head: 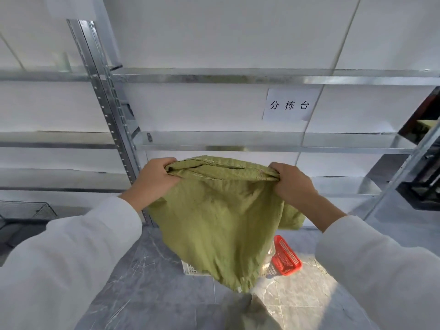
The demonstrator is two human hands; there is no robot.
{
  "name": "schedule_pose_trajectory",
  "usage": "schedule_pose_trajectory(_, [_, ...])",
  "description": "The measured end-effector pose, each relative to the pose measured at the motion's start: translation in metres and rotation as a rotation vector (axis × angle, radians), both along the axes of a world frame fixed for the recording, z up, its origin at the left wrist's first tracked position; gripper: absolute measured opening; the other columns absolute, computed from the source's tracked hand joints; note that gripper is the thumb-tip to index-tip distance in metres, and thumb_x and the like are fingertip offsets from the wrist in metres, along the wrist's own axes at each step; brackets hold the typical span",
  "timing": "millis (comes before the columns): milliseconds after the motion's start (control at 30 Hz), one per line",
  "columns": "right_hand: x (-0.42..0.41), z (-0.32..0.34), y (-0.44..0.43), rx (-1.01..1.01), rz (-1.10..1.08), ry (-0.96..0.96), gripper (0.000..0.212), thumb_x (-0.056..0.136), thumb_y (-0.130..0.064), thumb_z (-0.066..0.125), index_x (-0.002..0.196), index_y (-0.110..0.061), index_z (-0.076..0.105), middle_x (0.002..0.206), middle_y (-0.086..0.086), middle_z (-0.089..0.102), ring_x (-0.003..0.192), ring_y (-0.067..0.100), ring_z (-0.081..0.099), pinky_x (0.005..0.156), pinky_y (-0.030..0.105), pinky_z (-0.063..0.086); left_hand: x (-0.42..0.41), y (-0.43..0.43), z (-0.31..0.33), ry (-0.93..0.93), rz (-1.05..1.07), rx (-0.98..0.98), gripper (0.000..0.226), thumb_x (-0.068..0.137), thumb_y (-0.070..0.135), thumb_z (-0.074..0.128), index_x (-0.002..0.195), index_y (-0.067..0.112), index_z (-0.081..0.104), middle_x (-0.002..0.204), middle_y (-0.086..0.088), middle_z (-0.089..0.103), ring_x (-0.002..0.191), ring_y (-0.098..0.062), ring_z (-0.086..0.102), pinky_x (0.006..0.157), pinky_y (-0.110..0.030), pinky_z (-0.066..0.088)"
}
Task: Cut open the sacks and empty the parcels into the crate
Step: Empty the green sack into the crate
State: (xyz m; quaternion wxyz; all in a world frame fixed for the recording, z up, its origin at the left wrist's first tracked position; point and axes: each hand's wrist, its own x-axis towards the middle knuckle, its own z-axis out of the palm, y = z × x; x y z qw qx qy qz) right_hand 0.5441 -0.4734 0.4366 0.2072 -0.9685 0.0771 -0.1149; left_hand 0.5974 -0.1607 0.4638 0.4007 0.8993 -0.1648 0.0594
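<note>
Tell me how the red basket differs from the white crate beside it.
The red basket shows almost whole; the white crate is mostly hidden behind the green sack. The green sack hangs over the white crate, not over the red basket. Colour differs too: red against white. Both have latticed walls and stand on the floor.

- White panelled wall (214, 32) at rear, thin seams running diag. across it.
- Galvanised steel rack: perforated upright (104, 103) at left, horiz. shelves (262, 139) spanning the frame.
- Paper sign (288, 105) on wall btwn two shelves, reading "分拣台".
- Grey marble-look tile floor (147, 270); bright patch of light (304, 289) at lower right.
- Black wire-mesh basket (26, 210) far left; dark equipment (426, 177) far right, detail unclear.
</note>
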Motion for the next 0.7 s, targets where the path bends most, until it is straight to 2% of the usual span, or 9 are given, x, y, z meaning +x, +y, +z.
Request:
schedule_pose_trajectory(100, [-0.029, -0.003, 0.001, 0.03, 0.042, 0.077, 0.038, 0.07, 0.007, 0.038, 0.079, -0.026, 0.053, 0.07, -0.007, 0.058, 0.061, 0.013, 0.054, 0.048, 0.025, 0.034, -0.025, 0.001, 0.001, 0.022, 0.006, -0.011, 0.017, 0.075, 0.012, 0.076, 0.09, 0.02, 0.07, 0.085, 0.0, 0.071, 0.077, -0.012, 0.063, 0.07, -0.024, 0.049])
schedule_pose_trajectory(167, [-0.05, -0.004, 0.001, 0.069, 0.108, 0.148, 0.035, 0.08, 0.006, 0.042, 0.085, -0.027, 0.054, 0.075, -0.005, 0.06, 0.067, 0.019, 0.059, 0.05, 0.028, 0.042, -0.044, 0.004, -0.001, 0.049, -0.008, -0.02, 0.014, 0.075, 0.014, 0.076, 0.086, 0.02, 0.071, 0.084, -0.002, 0.072, 0.079, -0.016, 0.065, 0.071, -0.026, 0.051])
schedule_pose_trajectory(267, [-0.081, -0.008, 0.003, 0.194, 0.193, 0.22, 0.011, 0.094, -0.021, 0.059, 0.092, -0.029, 0.052, 0.086, -0.003, 0.063, 0.08, 0.024, 0.063, 0.068, 0.04, 0.054, -0.074, 0.012, -0.01, 0.095, -0.033, 0.005, 0.009, 0.074, 0.017, 0.076, 0.082, 0.018, 0.071, 0.081, -0.005, 0.071, 0.079, -0.019, 0.066, 0.076, -0.032, 0.053])
schedule_pose_trajectory(333, [-0.104, -0.017, 0.006, 0.213, 0.195, 0.245, 0.01, 0.095, -0.032, 0.057, 0.095, -0.033, 0.047, 0.089, -0.003, 0.064, 0.082, 0.027, 0.063, 0.071, 0.044, 0.054, -0.093, 0.017, -0.017, 0.113, -0.044, -0.003, 0.017, 0.073, 0.018, 0.078, 0.074, 0.03, 0.066, 0.076, 0.005, 0.068, 0.075, -0.012, 0.063, 0.069, -0.023, 0.049])
schedule_pose_trajectory(400, [-0.125, -0.028, 0.009, 0.157, 0.165, 0.248, 0.008, 0.098, -0.036, 0.049, 0.094, -0.038, 0.043, 0.088, -0.003, 0.063, 0.08, 0.029, 0.063, 0.07, 0.045, 0.053, -0.108, 0.018, -0.025, 0.157, -0.044, -0.054, 0.018, 0.073, 0.019, 0.078, 0.072, 0.032, 0.065, 0.074, 0.007, 0.068, 0.071, -0.009, 0.063, 0.063, -0.018, 0.047])
schedule_pose_trajectory(500, [-0.154, -0.039, 0.013, 0.075, 0.053, 0.211, 0.01, 0.099, -0.032, 0.043, 0.089, -0.035, 0.044, 0.085, -0.005, 0.062, 0.076, 0.024, 0.061, 0.07, 0.044, 0.054, -0.13, 0.006, -0.033, 0.247, -0.061, -0.185, 0.007, 0.077, 0.028, 0.075, 0.082, 0.025, 0.071, 0.078, 0.002, 0.072, 0.071, -0.011, 0.068, 0.064, -0.022, 0.051])
schedule_pose_trajectory(567, [-0.172, -0.043, 0.01, 0.067, -0.031, 0.197, 0.013, 0.098, -0.027, 0.042, 0.087, -0.032, 0.046, 0.084, -0.004, 0.062, 0.074, 0.022, 0.06, 0.068, 0.041, 0.053, -0.141, -0.012, -0.033, 0.245, -0.099, -0.21, 0.012, 0.08, 0.032, 0.073, 0.089, 0.023, 0.071, 0.082, 0.003, 0.072, 0.075, -0.011, 0.068, 0.069, -0.025, 0.053])
schedule_pose_trajectory(700, [-0.204, -0.036, -0.019, 0.037, -0.13, 0.208, 0.012, 0.097, -0.022, 0.041, 0.093, -0.03, 0.049, 0.083, -0.003, 0.061, 0.07, 0.02, 0.059, 0.056, 0.032, 0.046, -0.156, -0.056, -0.027, 0.218, -0.155, -0.242, 0.014, 0.083, 0.031, 0.071, 0.092, 0.022, 0.068, 0.086, 0.002, 0.07, 0.08, -0.011, 0.065, 0.064, -0.021, 0.046])
